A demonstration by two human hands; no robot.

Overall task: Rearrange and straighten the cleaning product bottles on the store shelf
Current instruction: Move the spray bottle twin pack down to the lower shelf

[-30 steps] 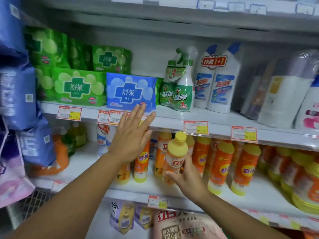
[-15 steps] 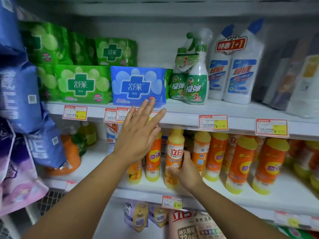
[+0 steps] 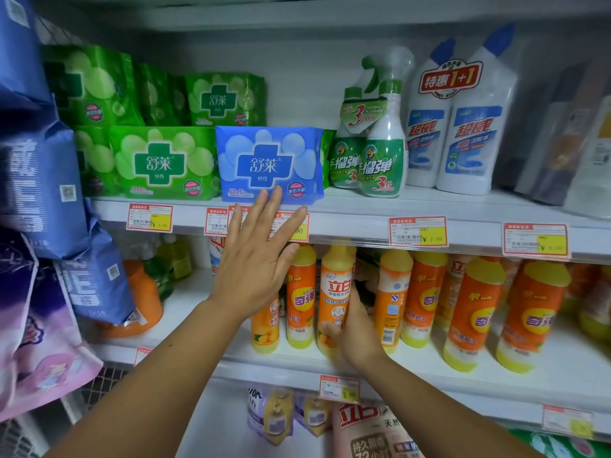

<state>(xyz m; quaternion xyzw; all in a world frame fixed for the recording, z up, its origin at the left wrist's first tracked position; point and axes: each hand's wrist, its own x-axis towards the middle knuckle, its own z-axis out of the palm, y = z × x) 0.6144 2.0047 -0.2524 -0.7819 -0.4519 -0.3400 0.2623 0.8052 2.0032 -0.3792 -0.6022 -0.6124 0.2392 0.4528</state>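
Note:
My right hand (image 3: pixel 352 325) grips the lower half of an orange dish-soap bottle with a yellow cap (image 3: pixel 335 285), which stands upright on the middle shelf (image 3: pixel 562 361). My left hand (image 3: pixel 256 259) is flat with straight fingers in front of the neighbouring orange bottles (image 3: pixel 299 299), its fingertips up at the price-tag rail. More orange and yellow bottles (image 3: pixel 469 312) stand in rows to the right. On the upper shelf (image 3: pixel 463 201) stand two green spray bottles (image 3: pixel 380 160) and two white bottles with blue caps (image 3: pixel 469 127).
Green packs (image 3: pixel 162 163) and a blue pack (image 3: pixel 269 165) fill the upper shelf's left side. Blue and pink bags (image 3: pixel 36 180) hang at the far left. Price tags (image 3: pixel 418 231) line the shelf edges. Refill pouches (image 3: pixel 370 431) lie on the bottom shelf.
My right hand has moved the orange bottle back from the shelf's front into the row and stood it upright. My left hand stays flat by the neighbouring bottles. The camera has come closer.

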